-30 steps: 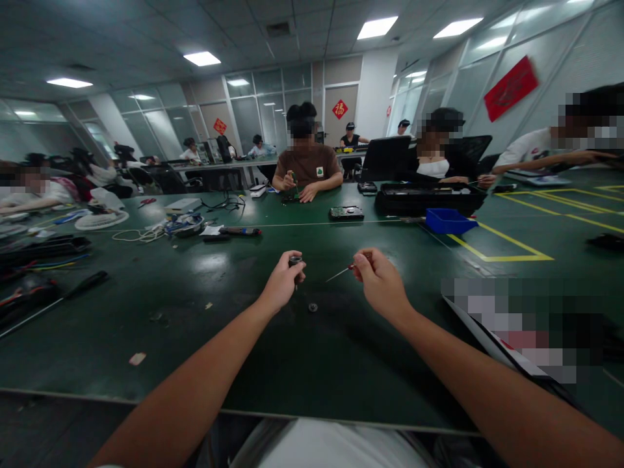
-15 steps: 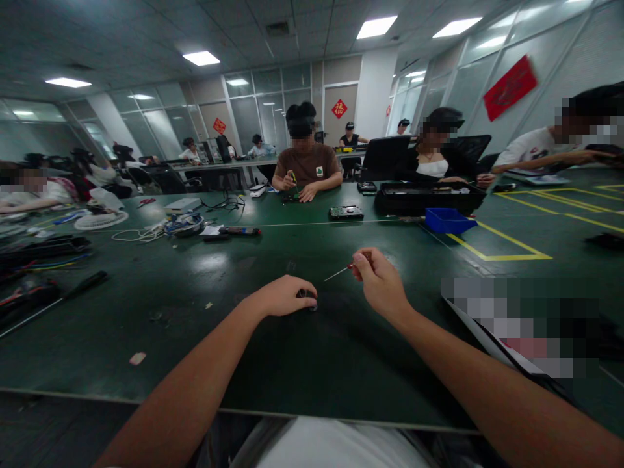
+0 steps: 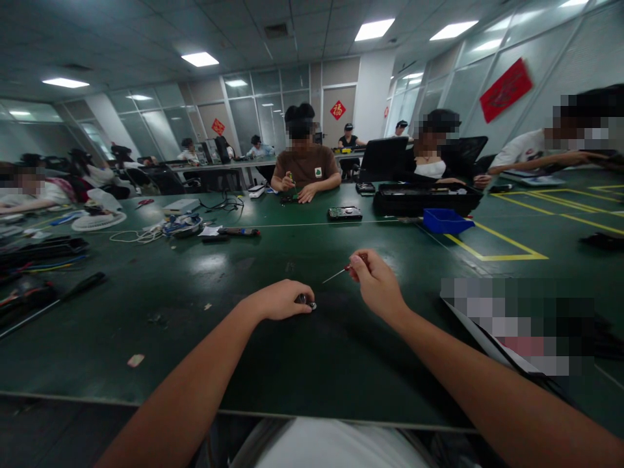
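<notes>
Resting on the green tabletop (image 3: 312, 364), my left hand (image 3: 281, 300) curls around a small dark part (image 3: 303, 299) with a shiny, pale end (image 3: 312, 305). My fingers cover most of that part, so its kind is hidden. My right hand (image 3: 377, 281) is closed on the reddish handle of a thin screwdriver (image 3: 335, 275), raised above the table. The shaft points left and down, and its tip is apart from the small part.
A hard drive (image 3: 344, 213) and a blue bin (image 3: 447, 221) lie farther back. Cables (image 3: 182, 225) and a dark tool (image 3: 238, 232) are at left. A paper scrap (image 3: 136, 359) lies near the front edge. A co-worker (image 3: 306, 166) sits opposite with a screwdriver.
My left fingers have shifted slightly on the small part, and more of its pale end shows. My right hand keeps the screwdriver in nearly the same place.
</notes>
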`<state>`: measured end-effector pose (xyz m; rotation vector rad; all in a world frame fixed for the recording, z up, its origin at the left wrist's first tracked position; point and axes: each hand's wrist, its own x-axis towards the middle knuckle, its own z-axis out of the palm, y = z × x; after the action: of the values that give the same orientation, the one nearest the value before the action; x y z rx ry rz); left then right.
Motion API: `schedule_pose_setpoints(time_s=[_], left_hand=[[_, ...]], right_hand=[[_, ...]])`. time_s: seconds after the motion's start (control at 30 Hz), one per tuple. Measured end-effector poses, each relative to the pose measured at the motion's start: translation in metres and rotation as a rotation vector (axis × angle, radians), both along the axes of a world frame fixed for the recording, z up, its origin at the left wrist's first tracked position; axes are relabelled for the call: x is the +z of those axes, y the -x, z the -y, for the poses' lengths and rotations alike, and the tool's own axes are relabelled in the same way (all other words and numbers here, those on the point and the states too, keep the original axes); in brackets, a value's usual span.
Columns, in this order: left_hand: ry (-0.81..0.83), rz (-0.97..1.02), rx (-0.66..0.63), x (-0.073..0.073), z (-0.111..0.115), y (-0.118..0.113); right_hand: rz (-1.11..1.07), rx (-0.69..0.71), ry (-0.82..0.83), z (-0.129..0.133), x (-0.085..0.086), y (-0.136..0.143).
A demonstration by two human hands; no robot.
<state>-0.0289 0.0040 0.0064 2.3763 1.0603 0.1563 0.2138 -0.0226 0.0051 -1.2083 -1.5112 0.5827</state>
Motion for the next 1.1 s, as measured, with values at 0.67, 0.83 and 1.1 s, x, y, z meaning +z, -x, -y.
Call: schedule_pose_setpoints(time_s=[0.67,0.83,1.1], left_hand=[[0.018,0.439,0.181,0.018,0.003,-0.003],[0.197,0.843,0.298,0.022,-0.001,0.000],[0.312,1.289,0.558,0.036,-0.009,0.047]], right_hand=[[-0.103,0.028,0.019,-0.003,-0.002,0.002],[-0.136,0.039,0.032,-0.006,-0.005,0.000],[-0.192,0.039,0.060,-0.011,-0.008,0.001]])
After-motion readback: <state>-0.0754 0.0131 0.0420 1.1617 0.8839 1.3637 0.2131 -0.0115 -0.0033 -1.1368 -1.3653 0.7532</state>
